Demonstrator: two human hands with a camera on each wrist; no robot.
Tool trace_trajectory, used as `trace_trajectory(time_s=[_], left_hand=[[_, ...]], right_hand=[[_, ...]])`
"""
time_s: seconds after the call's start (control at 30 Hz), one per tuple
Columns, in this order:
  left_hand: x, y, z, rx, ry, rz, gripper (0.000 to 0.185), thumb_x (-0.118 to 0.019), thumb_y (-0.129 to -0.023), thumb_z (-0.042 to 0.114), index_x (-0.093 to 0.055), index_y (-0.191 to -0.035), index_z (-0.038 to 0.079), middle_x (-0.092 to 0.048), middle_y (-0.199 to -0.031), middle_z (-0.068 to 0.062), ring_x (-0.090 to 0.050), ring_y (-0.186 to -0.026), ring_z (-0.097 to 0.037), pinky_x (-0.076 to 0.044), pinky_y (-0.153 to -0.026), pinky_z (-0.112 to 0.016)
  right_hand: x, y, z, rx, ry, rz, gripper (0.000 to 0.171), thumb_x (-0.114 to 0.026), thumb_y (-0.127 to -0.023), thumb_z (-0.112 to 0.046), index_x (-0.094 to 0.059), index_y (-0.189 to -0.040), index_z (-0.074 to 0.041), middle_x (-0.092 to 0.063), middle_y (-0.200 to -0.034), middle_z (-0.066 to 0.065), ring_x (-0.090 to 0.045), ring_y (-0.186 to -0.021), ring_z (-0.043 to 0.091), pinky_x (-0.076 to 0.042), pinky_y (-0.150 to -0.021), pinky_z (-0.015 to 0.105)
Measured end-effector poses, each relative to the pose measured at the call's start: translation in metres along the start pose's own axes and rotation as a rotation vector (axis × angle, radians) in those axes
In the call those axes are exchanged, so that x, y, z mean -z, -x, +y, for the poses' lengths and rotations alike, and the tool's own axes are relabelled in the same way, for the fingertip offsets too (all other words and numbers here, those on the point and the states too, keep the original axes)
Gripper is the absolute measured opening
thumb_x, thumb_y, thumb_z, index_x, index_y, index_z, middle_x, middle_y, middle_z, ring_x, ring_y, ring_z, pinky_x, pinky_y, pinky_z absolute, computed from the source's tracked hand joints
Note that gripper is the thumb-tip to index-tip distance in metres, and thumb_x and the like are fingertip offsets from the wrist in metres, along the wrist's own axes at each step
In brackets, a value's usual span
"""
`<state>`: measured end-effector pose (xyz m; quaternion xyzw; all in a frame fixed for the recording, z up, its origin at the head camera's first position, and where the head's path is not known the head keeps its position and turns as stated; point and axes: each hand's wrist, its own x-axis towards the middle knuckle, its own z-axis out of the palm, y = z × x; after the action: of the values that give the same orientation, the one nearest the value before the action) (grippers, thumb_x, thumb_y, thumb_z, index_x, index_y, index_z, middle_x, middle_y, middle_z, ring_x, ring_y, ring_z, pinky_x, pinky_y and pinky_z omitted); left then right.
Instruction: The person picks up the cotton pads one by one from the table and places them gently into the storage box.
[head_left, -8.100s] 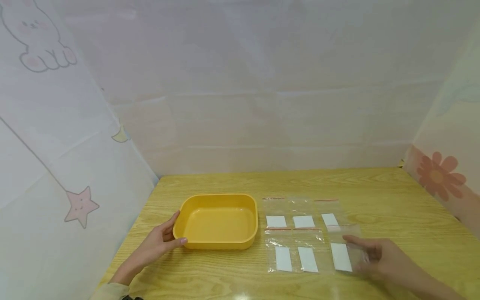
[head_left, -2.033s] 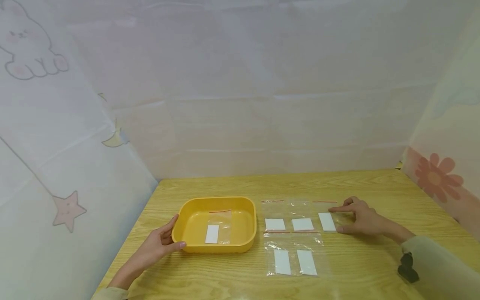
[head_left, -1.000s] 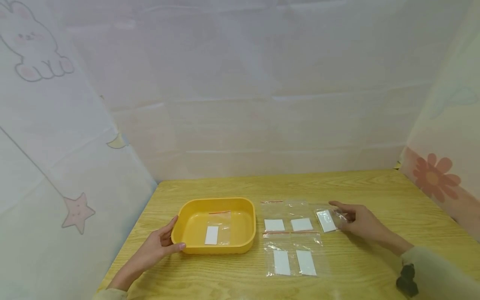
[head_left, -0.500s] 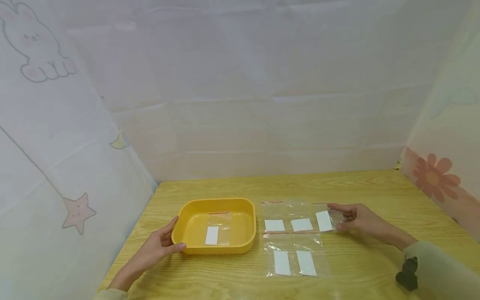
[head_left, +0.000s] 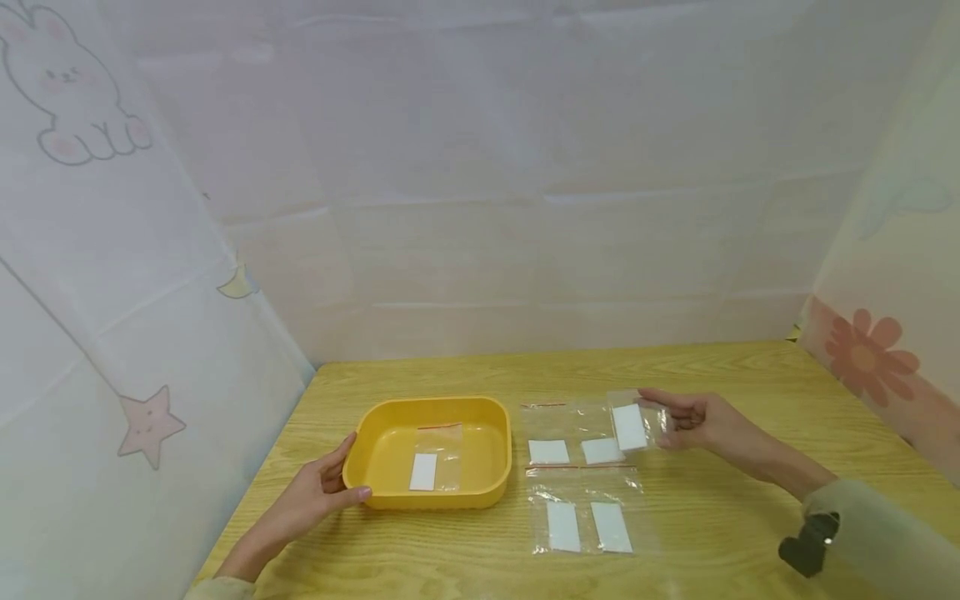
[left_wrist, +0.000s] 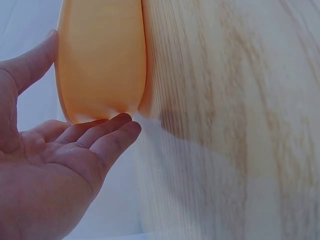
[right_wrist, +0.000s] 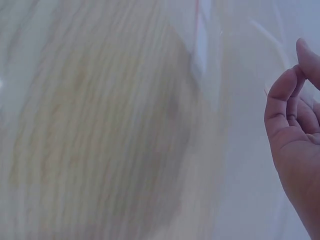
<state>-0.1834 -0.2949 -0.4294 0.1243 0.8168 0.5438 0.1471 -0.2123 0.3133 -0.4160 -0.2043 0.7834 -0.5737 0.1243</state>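
Head view: we log the right hand (head_left: pixel 701 423) pinching a clear zip bag (head_left: pixel 633 425) by its right edge, lifted off the bench (head_left: pixel 750 500) above the far row of bags. A white slip shows inside it, and the bag hangs roughly upright, tilted a little. The left hand (head_left: pixel 318 492) rests against the near-left corner of the yellow tray (head_left: pixel 498 492), thumb on the near wall and fingers along the left side, straight rather than curled round it. One bag with a slip (head_left: pixel 431 462) lies flat on the tray floor.

On the bench, two bags (head_left: pixel 573 446) lie in the far row and two more (head_left: pixel 581 521) in the near row, just right of the tray.

Left wrist view: the palm (left_wrist: pixel 60 165) is open, fingertips touching the tray wall (left_wrist: pixel 100 65). Right wrist view: blurred; fingers (right_wrist: pixel 290 115) curled, film barely visible.

Risks, as we judge them: the pinch is on thin, slick film at one edge, so the bag could slip or swing. Carried low, it could drag the far-row bags out of place. The tray is only steadied, not gripped, and could slide if knocked.
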Motion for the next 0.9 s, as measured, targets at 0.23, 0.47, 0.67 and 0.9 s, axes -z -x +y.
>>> trace_trajectory(time_s=[0.23, 0.47, 0.67, 0.9], left_hand=[[0.0, 0.0, 0.0, -0.006, 0.006, -0.007, 0.097, -0.075, -0.101, 0.017, -0.007, -0.166, -0.004, -0.02, -0.165, -0.034, -0.045, -0.142, -0.047, -0.056, -0.099, -0.032], [0.0, -0.001, 0.001, -0.008, -0.003, -0.006, 0.096, -0.073, -0.103, 0.018, -0.005, -0.167, -0.003, -0.021, -0.164, -0.035, -0.049, -0.139, -0.047, -0.057, -0.097, -0.032], [-0.002, -0.002, 0.001, -0.01, 0.014, -0.002, 0.096, -0.075, -0.101, 0.017, -0.007, -0.167, -0.003, -0.017, -0.166, -0.033, -0.043, -0.143, -0.047, -0.056, -0.099, -0.032], [-0.004, -0.003, -0.001, -0.009, 0.027, -0.006, 0.096, -0.075, -0.102, 0.016, -0.007, -0.167, -0.003, -0.019, -0.166, -0.033, -0.044, -0.143, -0.047, -0.056, -0.1, -0.032]], right_hand=[[-0.02, -0.016, -0.029, 0.027, -0.045, -0.028, 0.079, -0.077, -0.096, -0.007, -0.036, -0.164, -0.004, -0.038, -0.164, 0.023, -0.057, -0.111, -0.002, -0.053, -0.092, 0.022], [-0.046, -0.045, -0.045, 0.07, -0.097, -0.075, 0.081, -0.079, -0.094, -0.005, -0.037, -0.163, -0.003, -0.037, -0.166, 0.02, -0.051, -0.087, 0.009, -0.053, -0.084, 0.026], [-0.074, -0.073, -0.056, 0.098, -0.159, -0.127, 0.082, -0.081, -0.092, -0.004, -0.04, -0.163, -0.004, -0.039, -0.165, 0.019, -0.047, -0.084, 0.012, -0.05, -0.077, 0.025], [-0.112, -0.102, -0.069, 0.138, -0.202, -0.207, 0.078, -0.08, -0.094, -0.003, -0.042, -0.162, -0.005, -0.041, -0.164, 0.017, -0.055, -0.081, 0.014, -0.051, -0.075, 0.026]])
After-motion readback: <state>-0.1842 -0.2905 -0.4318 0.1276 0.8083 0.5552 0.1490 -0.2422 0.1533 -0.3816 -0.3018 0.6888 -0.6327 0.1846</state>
